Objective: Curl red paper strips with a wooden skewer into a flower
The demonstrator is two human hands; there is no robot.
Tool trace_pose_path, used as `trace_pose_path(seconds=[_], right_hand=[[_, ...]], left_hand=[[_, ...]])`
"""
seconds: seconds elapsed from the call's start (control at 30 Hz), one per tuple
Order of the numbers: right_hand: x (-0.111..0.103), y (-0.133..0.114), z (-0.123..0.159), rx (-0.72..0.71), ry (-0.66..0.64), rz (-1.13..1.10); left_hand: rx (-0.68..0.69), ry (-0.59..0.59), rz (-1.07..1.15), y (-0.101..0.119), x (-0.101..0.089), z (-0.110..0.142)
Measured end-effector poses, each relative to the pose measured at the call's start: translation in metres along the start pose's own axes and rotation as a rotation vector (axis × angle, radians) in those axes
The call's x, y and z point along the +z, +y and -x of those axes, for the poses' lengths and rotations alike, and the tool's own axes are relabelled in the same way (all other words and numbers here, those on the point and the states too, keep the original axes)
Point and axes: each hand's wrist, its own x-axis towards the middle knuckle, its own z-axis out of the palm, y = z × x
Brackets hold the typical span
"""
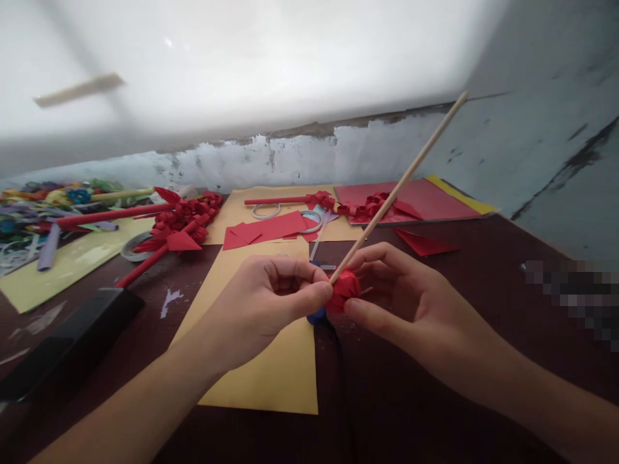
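"Peeling paint marks the wall [300, 158] behind the dark brown table [483, 309]," says one. "What are the hands doing in the head view?"

"The left hand [265, 309] pinches the low end of a wooden stick [401, 183], thumb and finger closed," says the other. "The stick tilts up to the right. The right hand [416, 290] is half curled, with its fingertips on a red paper bunch [344, 290]."

"Where is that bunch?"

"Just right of the long yellow sheet [285, 374], touching the stick's low end. A blue thing [316, 316] is partly hidden behind the hands."

"What else is near the sheet?"

"Red paper flowers [178, 222] and a black box [72, 341] are left of it. Flat red paper [271, 229] is at its far end. A shiny red folder [416, 200] is beyond it, to the right."
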Motion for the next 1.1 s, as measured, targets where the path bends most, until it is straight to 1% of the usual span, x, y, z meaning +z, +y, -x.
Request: trace_pose_path(seconds=[0.1,0.17,0.27,0.33,0.43,0.5,0.63,0.67,0.77,0.87,1.0,1.1], right_hand=[[0.001,-0.002,0.0,0.062,0.002,-0.046],[0.001,-0.003,0.001,0.072,0.01,-0.052],[-0.001,-0.005,0.002,0.047,0.035,-0.006],[-0.003,-0.007,0.003,-0.006,0.084,0.053],[-0.007,-0.012,0.001,-0.082,0.206,0.132],[-0.008,-0.014,-0.001,-0.095,0.252,0.173],[-0.008,-0.013,-0.003,-0.087,0.246,0.194],[-0.008,-0.012,-0.003,-0.086,0.246,0.187],[-0.005,-0.01,0.0,-0.098,0.238,0.184],[-0.003,-0.01,0.002,-0.112,0.227,0.2],[-0.001,-0.011,0.004,-0.111,0.222,0.225],[-0.001,-0.011,0.004,-0.109,0.224,0.248]], left_hand=[[-0.023,0.005,0.003,-0.001,-0.001,0.0],[-0.028,0.002,-0.001,-0.001,-0.001,0.0],[-0.027,0.001,-0.057,0.0,0.0,0.001],[0.006,0.022,-0.155,0.001,0.003,0.002],[0.13,0.08,-0.368,0.004,0.009,0.004],[0.234,0.131,-0.497,0.003,0.012,0.004],[0.454,0.236,-0.695,-0.002,0.012,0.003],[0.528,0.255,-0.744,-0.004,0.011,0.003],[0.695,0.297,-0.904,-0.007,0.009,0.003],[0.765,0.303,-1.003,-0.009,0.007,0.004],[0.786,0.284,-1.071,-0.01,0.006,0.004],[0.795,0.292,-1.094,-0.01,0.005,0.004]])
